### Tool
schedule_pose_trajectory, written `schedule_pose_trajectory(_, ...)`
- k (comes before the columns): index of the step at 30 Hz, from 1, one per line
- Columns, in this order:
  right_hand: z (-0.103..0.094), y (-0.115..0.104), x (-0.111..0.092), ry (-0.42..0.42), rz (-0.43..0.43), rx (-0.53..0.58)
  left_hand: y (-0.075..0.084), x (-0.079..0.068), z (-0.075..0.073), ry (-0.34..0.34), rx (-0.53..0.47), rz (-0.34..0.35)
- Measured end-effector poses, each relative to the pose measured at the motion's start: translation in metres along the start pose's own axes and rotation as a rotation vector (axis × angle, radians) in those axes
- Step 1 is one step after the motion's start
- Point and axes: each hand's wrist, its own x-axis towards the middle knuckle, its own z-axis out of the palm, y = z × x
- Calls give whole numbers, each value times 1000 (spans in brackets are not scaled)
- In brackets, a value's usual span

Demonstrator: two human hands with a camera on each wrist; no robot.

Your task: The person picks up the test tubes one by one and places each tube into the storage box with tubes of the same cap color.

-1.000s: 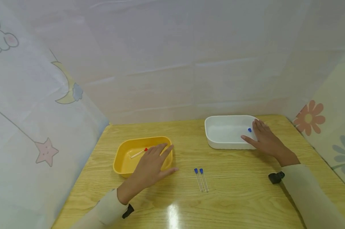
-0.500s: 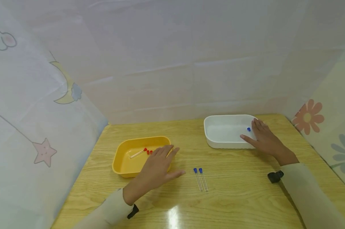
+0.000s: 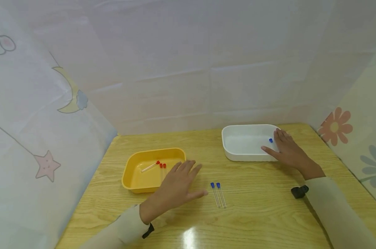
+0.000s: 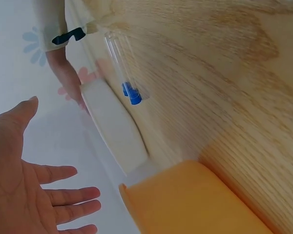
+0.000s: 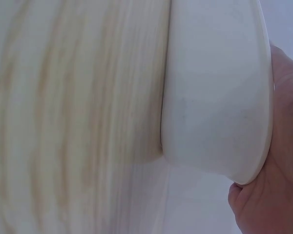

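So the backdrop [image 3: 163, 69] is pale cloth, wrinkled, hung round a light wood table [image 3: 256, 221]. Far left of the frame there's a pink star [image 3: 47, 166] printed on it, with a yellow moon [image 3: 66, 91] higher up.

Left of centre sits the yellow tray [image 3: 139, 189]. Three red caps [image 3: 158, 162] show in it: one's on a tube [image 3: 149, 167] lying slanted, the other two are side by side, with the left hand partly blocking what's below them.

That left hand [image 3: 177, 186] is just right of there, fingers spread, thumb out, palm bare in its wrist view, so it's gripping nothing. Next, a bit below and right of centre, two blue-capped tubes [image 3: 218, 195] lie next to each other on the wood, caps pointing up the frame.

Right of centre is the white tray [image 3: 242, 158], one blue cap [image 3: 270, 140] visible inside. The right hand [image 3: 289, 150] rests over its right end, fingers pretty straight, not clenched. Far right edge: two printed flowers [image 3: 335, 126].
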Motion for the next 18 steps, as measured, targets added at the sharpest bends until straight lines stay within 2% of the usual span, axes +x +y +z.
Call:
schedule_pose_trajectory(10,-1,2,-1,2,-1,3,10,2,5,-7,18,43)
schedule_pose_trajectory(18,1,3,0,-1,2,3,17,4,9,-6,82,80)
